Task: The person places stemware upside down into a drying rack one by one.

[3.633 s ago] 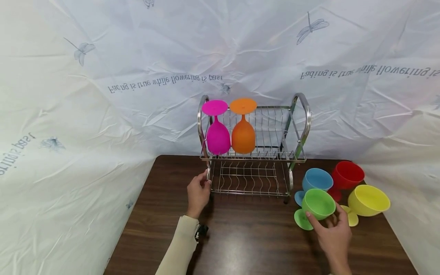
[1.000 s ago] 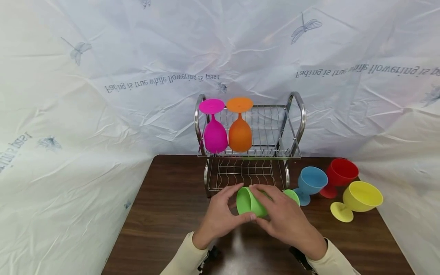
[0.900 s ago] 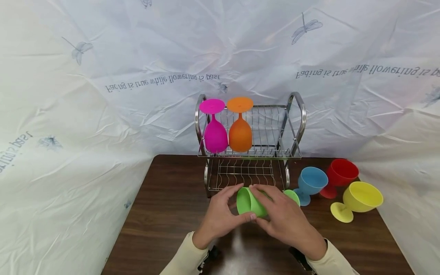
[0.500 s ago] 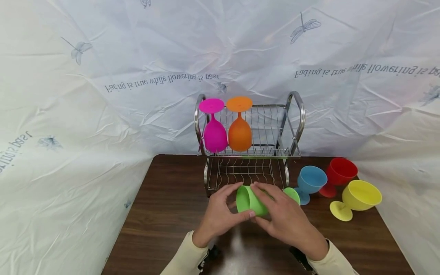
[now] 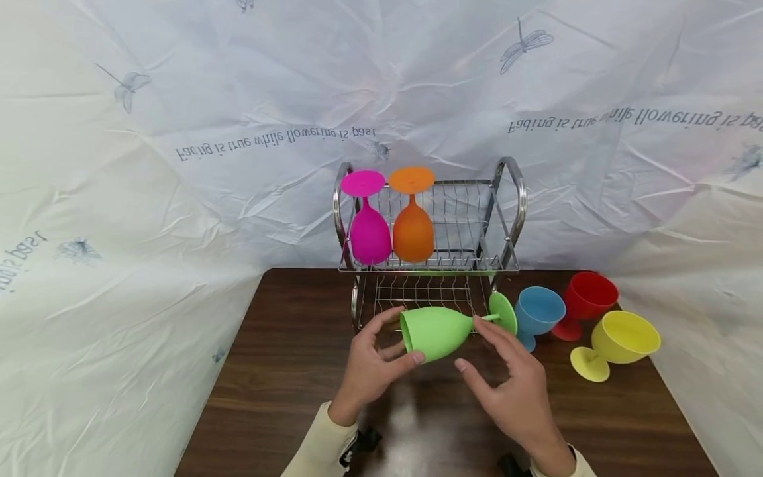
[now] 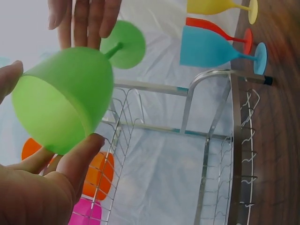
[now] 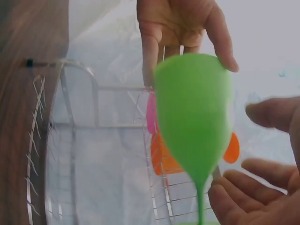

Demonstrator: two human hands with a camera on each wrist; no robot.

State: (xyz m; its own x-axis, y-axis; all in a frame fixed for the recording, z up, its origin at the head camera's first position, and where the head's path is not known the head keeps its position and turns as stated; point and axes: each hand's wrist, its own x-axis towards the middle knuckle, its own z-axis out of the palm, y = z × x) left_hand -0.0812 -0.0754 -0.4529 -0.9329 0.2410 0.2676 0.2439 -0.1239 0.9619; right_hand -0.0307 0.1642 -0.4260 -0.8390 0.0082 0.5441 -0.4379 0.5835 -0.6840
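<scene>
A green plastic goblet [image 5: 438, 331] lies sideways in the air in front of the dish rack, mouth to the left and foot to the right. My left hand [image 5: 372, 364] grips its bowl near the rim, thumb on the near side and fingers on the far side. Spread apart, the fingers and thumb of my right hand [image 5: 512, 384] hover by the stem, the index fingertip right at the base of the bowl. In the right wrist view the goblet's bowl [image 7: 194, 108] shows between both hands, with the right thumb well away from it.
A two-tier metal dish rack [image 5: 517, 218] stands at the back, with a magenta goblet [image 5: 371, 237] and an orange goblet [image 5: 414, 232] upside down on its top tier. Blue [image 5: 539, 308], red [image 5: 590, 297] and yellow [image 5: 626, 336] goblets stand or lean on the right of the brown table [image 5: 286, 384].
The green goblet came from the right side to the middle and was turned sideways. Since half a second ago, my right hand has let go of the bowl and drawn back rightward.
</scene>
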